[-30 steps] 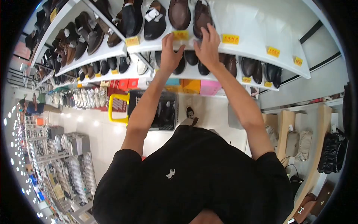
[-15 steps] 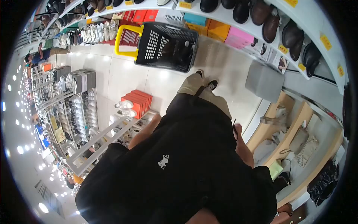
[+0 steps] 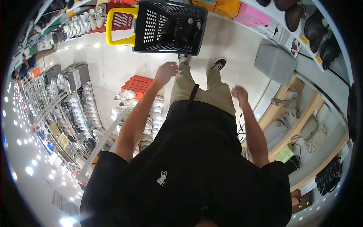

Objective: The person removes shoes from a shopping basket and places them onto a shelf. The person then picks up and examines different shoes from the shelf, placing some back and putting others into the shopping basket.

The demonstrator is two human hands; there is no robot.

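L hand (image 3: 166, 72) & R hand (image 3: 240, 94) empty, well apart

L hand at 11 o'clock, blurred, fingers part-open, loosely bent; nearest thing = blk basket (image 3: 170, 28) w/ yellow handle (image 3: 109, 27), just L of 12, dark contents, ID unclear. R hand betw. 2 & 3, loosely open, touching nothing. Grey box (image 3: 275, 63) at 2. Red boxes (image 3: 138, 84) at 10, wht shoes (image 3: 127, 95) alongside. Pink box (image 3: 252, 16) at 1. Handbags (image 3: 314, 137) betw. 3 & 4.

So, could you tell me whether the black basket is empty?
Not empty: dark items, some with pale patches, show inside the black basket. Cannot tell how full.
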